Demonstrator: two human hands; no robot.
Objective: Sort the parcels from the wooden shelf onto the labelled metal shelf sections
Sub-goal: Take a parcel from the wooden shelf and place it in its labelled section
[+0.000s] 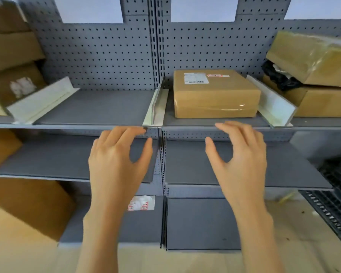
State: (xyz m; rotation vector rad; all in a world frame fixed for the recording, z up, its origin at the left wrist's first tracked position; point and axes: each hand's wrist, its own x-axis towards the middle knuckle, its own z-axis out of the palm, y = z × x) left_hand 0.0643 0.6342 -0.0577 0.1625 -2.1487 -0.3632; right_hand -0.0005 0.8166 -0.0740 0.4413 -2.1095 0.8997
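Both hands, left hand (116, 156) & right hand (238, 154), empty, just below parcel (215, 93).

Grey perforated back panel (110, 56) behind the shelving, pale floor (303, 233) at five o'clock, black slatted crate (331, 211) at four o'clock

- 2 bare forearms enter from the bottom edge, no sleeves in view.
- Left hand (114, 160): no ring, watch or glove visible.
- Right hand (242, 160): likewise unadorned; nails look short, though motion blur softens them.
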